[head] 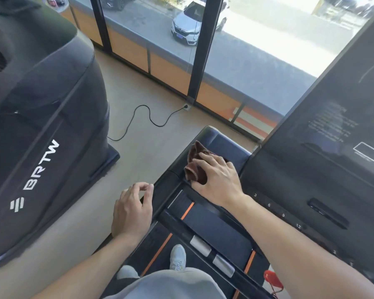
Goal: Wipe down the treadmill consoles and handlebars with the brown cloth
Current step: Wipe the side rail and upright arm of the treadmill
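Note:
My right hand [216,178] presses the crumpled brown cloth [195,164] onto the left end of the black treadmill console [289,180], beside the tall dark screen panel [343,108]. Fingers cover much of the cloth. My left hand [133,209] hovers just left of the console's edge, fingers loosely curled and apart, holding nothing. A black handlebar with silver grip sensors [200,244] runs across below my right forearm.
A second black treadmill [41,126] with a white logo stands close on the left. A black power cable [147,117] snakes over the wooden floor to a socket by the window frame. A red safety clip [272,279] hangs at lower right. My shoe [177,256] rests on the belt.

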